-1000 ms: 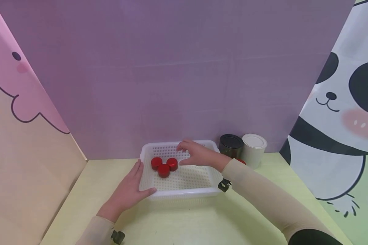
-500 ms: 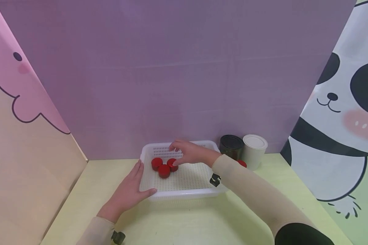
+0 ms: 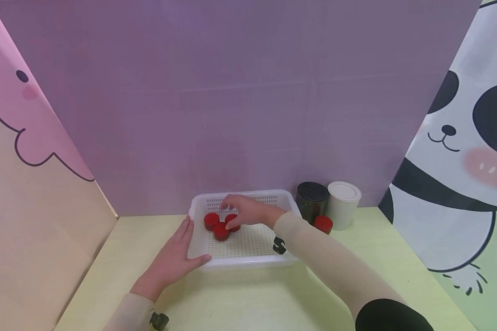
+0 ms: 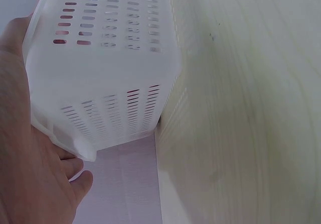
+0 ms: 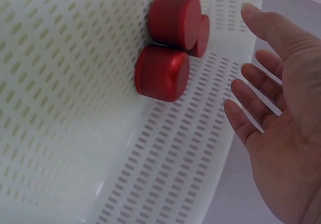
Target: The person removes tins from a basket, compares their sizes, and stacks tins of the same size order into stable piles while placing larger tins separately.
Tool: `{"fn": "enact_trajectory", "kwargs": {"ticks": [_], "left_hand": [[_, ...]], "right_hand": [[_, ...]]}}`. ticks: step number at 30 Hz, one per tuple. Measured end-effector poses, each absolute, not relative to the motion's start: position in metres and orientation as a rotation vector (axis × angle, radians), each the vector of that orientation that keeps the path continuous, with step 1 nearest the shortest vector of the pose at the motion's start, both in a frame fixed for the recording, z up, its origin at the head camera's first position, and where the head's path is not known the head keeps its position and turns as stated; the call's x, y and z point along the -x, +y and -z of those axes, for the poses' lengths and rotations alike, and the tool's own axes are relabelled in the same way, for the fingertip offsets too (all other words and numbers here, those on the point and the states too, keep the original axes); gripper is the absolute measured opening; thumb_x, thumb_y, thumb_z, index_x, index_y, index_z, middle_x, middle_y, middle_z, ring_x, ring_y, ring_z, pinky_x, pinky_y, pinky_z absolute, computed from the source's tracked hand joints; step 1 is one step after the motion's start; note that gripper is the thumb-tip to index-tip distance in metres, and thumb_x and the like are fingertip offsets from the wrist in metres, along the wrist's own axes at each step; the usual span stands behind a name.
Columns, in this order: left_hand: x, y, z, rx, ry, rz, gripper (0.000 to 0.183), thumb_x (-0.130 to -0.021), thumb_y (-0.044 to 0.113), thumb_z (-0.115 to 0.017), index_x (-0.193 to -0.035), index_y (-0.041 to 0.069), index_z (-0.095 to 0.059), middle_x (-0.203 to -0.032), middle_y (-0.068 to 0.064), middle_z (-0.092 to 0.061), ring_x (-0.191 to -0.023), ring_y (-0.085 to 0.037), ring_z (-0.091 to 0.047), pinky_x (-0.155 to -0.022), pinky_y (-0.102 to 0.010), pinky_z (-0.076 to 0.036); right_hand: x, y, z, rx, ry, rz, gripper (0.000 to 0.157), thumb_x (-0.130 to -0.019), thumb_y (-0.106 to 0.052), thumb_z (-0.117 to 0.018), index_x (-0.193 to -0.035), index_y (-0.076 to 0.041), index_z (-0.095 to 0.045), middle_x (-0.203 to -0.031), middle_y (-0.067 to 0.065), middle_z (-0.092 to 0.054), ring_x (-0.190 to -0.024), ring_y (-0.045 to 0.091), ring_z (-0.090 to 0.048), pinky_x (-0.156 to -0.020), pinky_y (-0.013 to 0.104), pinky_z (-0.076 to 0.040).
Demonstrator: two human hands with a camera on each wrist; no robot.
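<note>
A white perforated plastic basket (image 3: 252,260) sits on the table, with three small red round tins (image 5: 162,73) clustered in its left half. My left hand (image 3: 175,256) rests against the basket's left end, fingers straight along the outer rim and thumb over the front corner; the left wrist view shows it beside the slotted wall (image 4: 100,73). Above the tins hovers my right hand (image 3: 250,210), with thumb and fingers spread apart and nothing between them. In the head view its thumb overlaps the rightmost tin (image 3: 232,222); the right wrist view shows a gap between the fingers and the tins.
Behind the basket's right end stand a dark can with a black lid (image 3: 312,202) and a white lidded can (image 3: 344,204). Another red tin (image 3: 323,224) is on the table in front of them. A purple panel (image 3: 248,115) rises behind the basket.
My right hand has moved left and slightly forward over the tins, and its forearm now uncovers the red tin by the cans. My left hand and the basket stay in place.
</note>
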State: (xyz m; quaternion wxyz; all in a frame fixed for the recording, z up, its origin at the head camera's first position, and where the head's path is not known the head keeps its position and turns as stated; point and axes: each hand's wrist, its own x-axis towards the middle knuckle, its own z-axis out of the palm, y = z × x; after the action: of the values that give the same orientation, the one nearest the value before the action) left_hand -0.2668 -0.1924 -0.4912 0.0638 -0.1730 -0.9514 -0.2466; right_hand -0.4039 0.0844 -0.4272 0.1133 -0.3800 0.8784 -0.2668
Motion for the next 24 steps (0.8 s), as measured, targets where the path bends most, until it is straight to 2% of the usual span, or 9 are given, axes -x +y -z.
{"fn": "enact_trajectory", "kwargs": {"ticks": [3,10,12,18,24], "left_hand": [[0.267,-0.192,0.492,0.526,-2.877,0.739,0.121,-0.096,0.07,-0.074,-0.175,-0.001,-0.017,-0.184,-0.019,-0.011,-0.167,-0.044,-0.024,-0.127,-0.061,-0.037],[0.267,-0.192,0.491,0.527,-2.875,0.74,0.118,-0.097,0.064,-0.077,-0.175,-0.002,-0.017,-0.184,-0.019,-0.011,-0.167,-0.044,-0.023,-0.127,-0.061,-0.036],[0.267,-0.192,0.491,0.528,-2.877,0.743,0.119,-0.097,0.064,-0.077,-0.175,-0.002,-0.017,-0.184,-0.019,-0.011,-0.167,-0.043,-0.022,-0.128,-0.061,-0.035],[0.267,-0.192,0.491,0.544,-2.879,0.737,0.122,-0.096,0.073,-0.072,-0.175,-0.002,-0.016,-0.185,-0.019,-0.01,-0.167,-0.042,-0.022,-0.129,-0.059,-0.035],[0.268,-0.192,0.492,0.547,-2.864,0.752,0.12,-0.097,0.066,-0.076,-0.175,-0.003,-0.016,-0.184,-0.019,-0.01,-0.167,-0.043,-0.023,-0.128,-0.06,-0.035]], "right_hand": [[0.403,0.08,0.432,1.118,2.575,0.771,0.06,-0.094,-0.019,-0.092,-0.147,-0.01,-0.066,-0.146,0.014,-0.066,-0.136,0.037,-0.061,-0.115,0.048,-0.054],[0.4,0.071,0.441,1.079,2.604,0.734,0.06,-0.089,-0.02,-0.096,-0.143,-0.016,-0.069,-0.142,0.006,-0.068,-0.127,0.029,-0.066,-0.101,0.028,-0.06],[0.399,0.068,0.444,1.092,2.608,0.702,0.058,-0.089,-0.02,-0.096,-0.142,-0.016,-0.07,-0.141,0.005,-0.069,-0.124,0.027,-0.066,-0.098,0.026,-0.06],[0.399,0.062,0.448,1.129,2.63,0.616,0.052,-0.091,-0.023,-0.095,-0.138,-0.017,-0.073,-0.133,-0.001,-0.07,-0.122,0.026,-0.066,-0.097,0.026,-0.06],[0.4,0.06,0.451,1.136,2.637,0.587,0.052,-0.091,-0.023,-0.095,-0.138,-0.017,-0.073,-0.132,-0.001,-0.07,-0.122,0.025,-0.065,-0.099,0.026,-0.058]]}}
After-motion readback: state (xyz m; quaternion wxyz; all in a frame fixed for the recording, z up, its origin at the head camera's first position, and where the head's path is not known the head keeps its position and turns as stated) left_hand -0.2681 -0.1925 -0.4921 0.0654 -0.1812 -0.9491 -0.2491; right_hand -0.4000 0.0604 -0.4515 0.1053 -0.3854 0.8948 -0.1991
